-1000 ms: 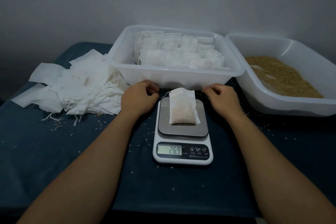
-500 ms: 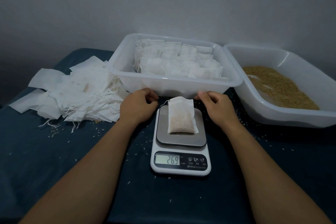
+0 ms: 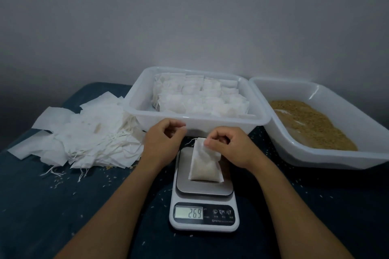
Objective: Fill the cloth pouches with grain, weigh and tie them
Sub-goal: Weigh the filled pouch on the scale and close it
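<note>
A white cloth pouch (image 3: 205,164) part-filled with grain lies on the steel platform of a small kitchen scale (image 3: 204,195), whose display reads 26.9. My right hand (image 3: 229,147) pinches the pouch's top right corner with thumb and fingertips. My left hand (image 3: 163,143) hovers just left of the scale with fingers curled; I cannot tell whether it holds the drawstring. A loose string end (image 3: 190,142) sticks out at the pouch's top left.
A white tub (image 3: 145,99) of several filled pouches stands behind the scale. A second tub (image 3: 328,157) at the right holds brown grain (image 3: 311,122). A heap of empty pouches (image 3: 88,136) lies at the left on the dark blue cloth, with scattered grains around.
My right hand has moved in from beside the scale and taken the pouch's top corner. My left hand has lifted slightly. The scale reading stays at 26.9.
</note>
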Demonstrator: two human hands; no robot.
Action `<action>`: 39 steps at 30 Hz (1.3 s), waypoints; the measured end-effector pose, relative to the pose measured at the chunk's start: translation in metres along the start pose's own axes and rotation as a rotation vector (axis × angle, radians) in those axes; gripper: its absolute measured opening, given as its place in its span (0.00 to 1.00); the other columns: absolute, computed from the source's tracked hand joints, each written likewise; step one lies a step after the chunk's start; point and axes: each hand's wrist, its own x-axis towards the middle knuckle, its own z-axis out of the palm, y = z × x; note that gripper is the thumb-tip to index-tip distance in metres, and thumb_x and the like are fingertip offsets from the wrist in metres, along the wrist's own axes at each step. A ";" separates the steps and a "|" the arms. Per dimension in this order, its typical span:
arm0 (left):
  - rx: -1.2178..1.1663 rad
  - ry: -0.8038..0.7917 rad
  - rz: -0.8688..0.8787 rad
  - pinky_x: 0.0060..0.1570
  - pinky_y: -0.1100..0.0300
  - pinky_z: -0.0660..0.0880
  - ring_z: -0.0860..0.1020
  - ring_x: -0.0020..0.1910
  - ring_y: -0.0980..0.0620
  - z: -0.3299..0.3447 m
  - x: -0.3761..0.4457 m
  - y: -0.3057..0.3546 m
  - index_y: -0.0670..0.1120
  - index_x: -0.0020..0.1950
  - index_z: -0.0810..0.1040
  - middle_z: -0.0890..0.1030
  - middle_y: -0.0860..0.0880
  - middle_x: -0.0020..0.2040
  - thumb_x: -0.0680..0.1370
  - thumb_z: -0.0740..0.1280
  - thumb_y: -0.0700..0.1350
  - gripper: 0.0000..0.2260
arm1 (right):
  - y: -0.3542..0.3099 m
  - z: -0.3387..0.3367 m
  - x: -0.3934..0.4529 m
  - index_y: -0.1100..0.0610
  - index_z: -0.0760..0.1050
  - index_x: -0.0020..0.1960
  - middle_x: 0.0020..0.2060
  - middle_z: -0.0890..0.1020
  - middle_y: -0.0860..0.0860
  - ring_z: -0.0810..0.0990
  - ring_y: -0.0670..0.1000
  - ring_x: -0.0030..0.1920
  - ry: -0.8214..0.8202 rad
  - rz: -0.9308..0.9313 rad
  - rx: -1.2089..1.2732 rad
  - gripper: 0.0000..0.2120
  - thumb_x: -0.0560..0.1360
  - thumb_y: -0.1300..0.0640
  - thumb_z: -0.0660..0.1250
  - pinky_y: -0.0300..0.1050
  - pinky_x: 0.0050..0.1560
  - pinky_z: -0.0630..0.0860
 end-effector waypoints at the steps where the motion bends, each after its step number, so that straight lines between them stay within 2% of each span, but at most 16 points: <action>1: -0.022 -0.023 0.013 0.42 0.74 0.75 0.82 0.43 0.63 -0.001 -0.002 0.005 0.57 0.47 0.84 0.85 0.62 0.44 0.78 0.74 0.48 0.03 | -0.007 -0.005 -0.001 0.45 0.83 0.39 0.29 0.71 0.44 0.67 0.44 0.32 0.005 -0.026 0.016 0.09 0.77 0.55 0.77 0.39 0.37 0.68; 3: -0.076 -0.086 0.047 0.44 0.70 0.76 0.83 0.45 0.61 -0.002 -0.007 0.015 0.56 0.50 0.84 0.86 0.60 0.45 0.80 0.72 0.50 0.01 | -0.023 -0.016 -0.003 0.43 0.84 0.40 0.30 0.71 0.44 0.67 0.45 0.32 0.025 -0.098 0.024 0.09 0.77 0.54 0.77 0.40 0.37 0.68; 5: -0.214 -0.155 0.030 0.46 0.63 0.80 0.84 0.48 0.55 -0.001 -0.012 0.029 0.54 0.52 0.84 0.87 0.54 0.48 0.80 0.69 0.54 0.06 | -0.040 -0.028 -0.002 0.44 0.85 0.41 0.31 0.71 0.41 0.66 0.43 0.32 0.058 -0.155 0.019 0.07 0.77 0.54 0.77 0.37 0.37 0.67; 9: -0.663 -0.380 -0.252 0.55 0.52 0.83 0.85 0.58 0.43 0.006 -0.021 0.057 0.46 0.63 0.81 0.85 0.42 0.58 0.77 0.69 0.60 0.22 | -0.068 -0.052 0.007 0.46 0.85 0.42 0.29 0.68 0.40 0.65 0.42 0.30 0.168 -0.220 0.027 0.06 0.77 0.55 0.77 0.30 0.34 0.64; 12: -0.945 -0.605 -0.497 0.55 0.54 0.82 0.84 0.61 0.43 0.013 -0.027 0.077 0.44 0.69 0.76 0.84 0.38 0.63 0.76 0.70 0.60 0.28 | -0.077 -0.070 0.018 0.47 0.86 0.42 0.28 0.64 0.42 0.63 0.43 0.30 0.243 -0.248 0.051 0.05 0.77 0.52 0.77 0.33 0.33 0.63; 14: -1.018 -0.598 -0.516 0.50 0.58 0.83 0.86 0.55 0.47 0.021 -0.026 0.090 0.43 0.67 0.80 0.85 0.41 0.60 0.75 0.75 0.55 0.25 | -0.076 -0.078 0.023 0.47 0.86 0.42 0.28 0.65 0.47 0.63 0.45 0.31 0.285 -0.271 0.064 0.05 0.77 0.51 0.77 0.36 0.33 0.64; 17: -0.935 -0.501 -0.447 0.43 0.64 0.81 0.86 0.46 0.54 0.036 -0.015 0.109 0.46 0.56 0.88 0.87 0.48 0.50 0.73 0.77 0.47 0.13 | -0.069 -0.091 0.025 0.47 0.86 0.44 0.35 0.76 0.55 0.72 0.51 0.35 0.363 -0.255 0.101 0.05 0.75 0.46 0.77 0.42 0.38 0.72; 19: -0.859 -0.464 -0.403 0.42 0.65 0.80 0.85 0.43 0.56 0.046 -0.002 0.117 0.45 0.58 0.84 0.87 0.50 0.47 0.75 0.76 0.43 0.12 | -0.059 -0.103 0.026 0.46 0.85 0.46 0.42 0.84 0.47 0.80 0.49 0.42 0.400 -0.192 0.134 0.09 0.73 0.41 0.76 0.45 0.47 0.79; 21: -0.783 -0.448 -0.344 0.42 0.65 0.79 0.84 0.43 0.57 0.056 0.013 0.124 0.44 0.59 0.82 0.87 0.50 0.47 0.78 0.75 0.40 0.11 | -0.046 -0.115 0.026 0.46 0.84 0.50 0.48 0.86 0.46 0.85 0.49 0.49 0.375 -0.099 0.208 0.08 0.75 0.44 0.76 0.49 0.52 0.83; 23: -0.678 -0.446 -0.288 0.42 0.64 0.78 0.83 0.46 0.55 0.066 0.027 0.131 0.46 0.58 0.82 0.87 0.50 0.48 0.78 0.75 0.41 0.10 | -0.033 -0.124 0.024 0.46 0.82 0.58 0.53 0.87 0.48 0.86 0.52 0.55 0.335 -0.007 0.318 0.11 0.77 0.48 0.76 0.48 0.51 0.83; 26: -0.542 -0.466 -0.208 0.42 0.61 0.76 0.80 0.48 0.52 0.082 0.044 0.141 0.46 0.58 0.82 0.84 0.49 0.50 0.78 0.75 0.41 0.10 | -0.019 -0.134 0.019 0.49 0.80 0.65 0.52 0.88 0.52 0.87 0.54 0.54 0.296 0.055 0.408 0.18 0.76 0.51 0.76 0.48 0.53 0.83; 31: -0.323 -0.528 -0.090 0.45 0.60 0.82 0.86 0.52 0.48 0.112 0.060 0.154 0.46 0.62 0.79 0.84 0.45 0.57 0.77 0.74 0.38 0.14 | 0.000 -0.150 0.014 0.50 0.86 0.53 0.48 0.89 0.49 0.87 0.48 0.50 0.418 0.101 0.331 0.05 0.78 0.57 0.75 0.46 0.52 0.82; 35: -0.191 -0.548 0.017 0.47 0.57 0.85 0.86 0.51 0.49 0.134 0.068 0.162 0.46 0.63 0.79 0.83 0.47 0.55 0.76 0.76 0.41 0.16 | 0.013 -0.163 0.009 0.45 0.87 0.48 0.46 0.88 0.49 0.86 0.49 0.47 0.473 0.158 0.286 0.05 0.78 0.56 0.75 0.46 0.49 0.80; 39: -0.016 -0.530 0.113 0.48 0.47 0.86 0.86 0.43 0.50 0.154 0.072 0.168 0.47 0.58 0.79 0.83 0.48 0.51 0.77 0.75 0.42 0.11 | 0.025 -0.175 0.003 0.42 0.86 0.48 0.45 0.88 0.46 0.86 0.49 0.48 0.524 0.195 0.226 0.07 0.78 0.54 0.74 0.48 0.49 0.80</action>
